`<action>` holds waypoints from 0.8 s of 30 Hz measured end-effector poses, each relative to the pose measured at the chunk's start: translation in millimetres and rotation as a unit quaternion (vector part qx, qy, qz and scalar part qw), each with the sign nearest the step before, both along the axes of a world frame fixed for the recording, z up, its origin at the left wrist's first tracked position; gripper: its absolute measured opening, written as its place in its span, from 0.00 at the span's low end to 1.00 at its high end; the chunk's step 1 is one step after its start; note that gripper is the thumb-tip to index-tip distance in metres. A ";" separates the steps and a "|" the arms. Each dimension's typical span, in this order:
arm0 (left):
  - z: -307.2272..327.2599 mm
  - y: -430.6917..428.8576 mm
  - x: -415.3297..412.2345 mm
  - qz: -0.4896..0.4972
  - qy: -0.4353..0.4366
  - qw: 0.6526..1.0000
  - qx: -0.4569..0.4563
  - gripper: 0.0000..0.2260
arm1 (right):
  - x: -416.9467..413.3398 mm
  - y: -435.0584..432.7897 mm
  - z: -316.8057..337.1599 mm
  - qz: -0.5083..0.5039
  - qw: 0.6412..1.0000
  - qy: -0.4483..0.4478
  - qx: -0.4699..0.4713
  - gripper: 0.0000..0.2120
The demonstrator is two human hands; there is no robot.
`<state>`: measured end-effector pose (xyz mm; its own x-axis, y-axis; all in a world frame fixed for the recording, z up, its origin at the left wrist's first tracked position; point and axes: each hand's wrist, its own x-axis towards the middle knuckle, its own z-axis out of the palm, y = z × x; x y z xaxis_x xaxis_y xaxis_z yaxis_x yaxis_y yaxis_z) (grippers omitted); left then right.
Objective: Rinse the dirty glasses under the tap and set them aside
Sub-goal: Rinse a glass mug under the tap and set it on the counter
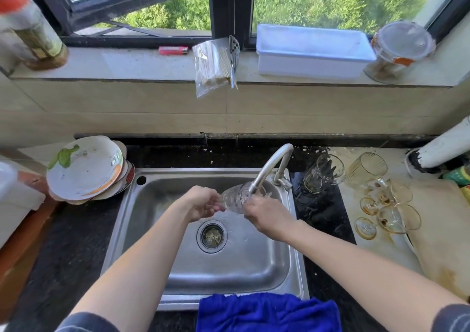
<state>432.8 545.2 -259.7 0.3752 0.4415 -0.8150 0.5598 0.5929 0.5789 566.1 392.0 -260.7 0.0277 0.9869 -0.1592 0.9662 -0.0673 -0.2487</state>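
- Steel sink framed the work: one clear patterned glass lay on its side in the air, right under the spout of the tap, above the basin.
- The left hand held the base end, with its fingers curled round it.
- The right hand met the mouth end with bent fingers. Their tips were hidden, so I could not tell whether it gripped the rim or reached inside.
- By my reading, the job was in its rinsing step and far from finished, since this glass was not yet set aside.
- On the bench to the right of the sink stood a tumbler and a goblet, both tilted by the wide lens.
- Nearer the person were stemmed glasses with amber rims and brown dregs, and those looked still unwashed.
- Whether the tumbler and goblet were already rinsed or waiting could not be judged, as no separate place for clean ones showed.
- The water itself was hard to make out: only a blurred splash at the spout hinted that it ran.
- How many stemmed glasses lay there was unclear, because they overlapped.
- A blue cloth hung over the sink's front edge and covered part of the rim.
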 end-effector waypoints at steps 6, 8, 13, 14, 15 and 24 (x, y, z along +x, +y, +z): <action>-17.8 -24.1 -9.8 0.020 -0.061 0.998 -0.022 0.12 | -11.0 -6.8 -4.9 -0.150 0.975 0.164 -0.019 0.27; -19.0 -34.8 -1.4 0.053 -0.068 0.995 -0.052 0.14 | -23.7 -5.6 -2.7 -0.166 0.963 0.210 0.014 0.17; -12.7 -27.9 4.4 0.149 -0.073 0.986 -0.026 0.13 | -29.1 -20.2 2.2 -0.083 0.972 0.177 0.128 0.05; -13.5 -25.3 2.9 0.141 -0.059 0.988 -0.012 0.14 | -22.8 -23.3 2.6 -0.052 0.977 0.150 0.145 0.07; -14.8 -23.2 2.6 0.133 -0.048 0.990 -0.002 0.15 | -18.2 -22.5 5.4 -0.027 0.982 0.125 0.141 0.10; -10.9 -15.9 -7.1 0.058 -0.004 0.998 0.019 0.14 | -7.6 -18.1 6.4 0.054 0.991 0.085 0.088 0.18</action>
